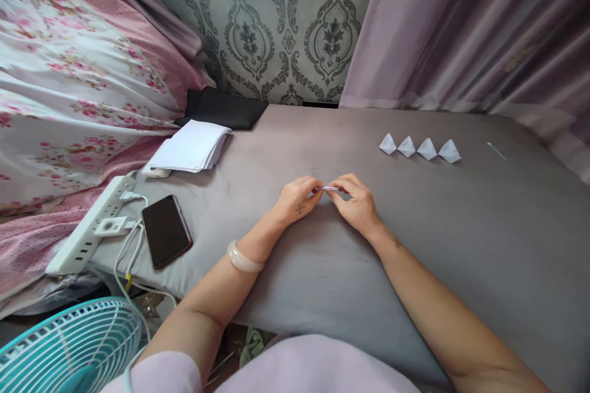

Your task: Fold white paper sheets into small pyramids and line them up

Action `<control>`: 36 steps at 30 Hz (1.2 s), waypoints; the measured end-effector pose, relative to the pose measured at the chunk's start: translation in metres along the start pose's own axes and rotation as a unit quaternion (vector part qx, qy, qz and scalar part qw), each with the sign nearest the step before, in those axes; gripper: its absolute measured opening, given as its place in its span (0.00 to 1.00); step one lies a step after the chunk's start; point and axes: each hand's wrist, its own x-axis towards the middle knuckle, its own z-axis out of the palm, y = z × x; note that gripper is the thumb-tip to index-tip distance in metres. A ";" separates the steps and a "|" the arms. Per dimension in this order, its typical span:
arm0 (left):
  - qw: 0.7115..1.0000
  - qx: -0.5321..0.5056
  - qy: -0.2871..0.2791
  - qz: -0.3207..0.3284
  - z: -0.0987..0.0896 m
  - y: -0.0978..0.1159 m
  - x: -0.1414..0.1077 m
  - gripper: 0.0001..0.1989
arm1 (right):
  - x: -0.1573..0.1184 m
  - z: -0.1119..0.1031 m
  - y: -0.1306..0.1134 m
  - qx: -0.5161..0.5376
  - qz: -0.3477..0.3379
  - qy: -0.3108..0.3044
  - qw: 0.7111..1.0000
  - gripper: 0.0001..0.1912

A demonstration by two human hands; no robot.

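Observation:
Between my two hands is a small folded piece of white paper (329,188), seen nearly edge-on just above the grey cloth. My left hand (298,201) pinches its left end between thumb and fingers. On the other end, my right hand (356,201) is closed in a similar pinch. Parts of the paper are hidden behind the fingertips. Farther back on the right, several folded white paper shapes (426,148) with pointed tops stand in a row. A stack of white paper sheets (192,145) lies at the back left.
A dark phone (166,231) lies on the left of the grey-covered table (295,135), beside a white power strip (94,221) with cables. Behind the paper stack is a black folder-like item (228,109). A turquoise fan (74,344) stands lower left. A thin stick (498,151) lies far right.

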 end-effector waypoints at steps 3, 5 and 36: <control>0.995 0.072 0.011 0.062 0.001 -0.001 0.001 0.11 | -0.002 -0.004 -0.004 -0.091 -0.028 -0.010 0.995 0.07; 0.988 0.126 0.002 0.088 0.001 -0.001 0.002 0.13 | -0.003 -0.005 -0.006 -0.147 -0.040 -0.016 0.988 0.09; 0.992 0.008 -0.108 -0.066 0.011 -0.010 0.000 0.08 | 0.004 -0.018 0.007 -0.092 0.058 -0.181 0.978 0.08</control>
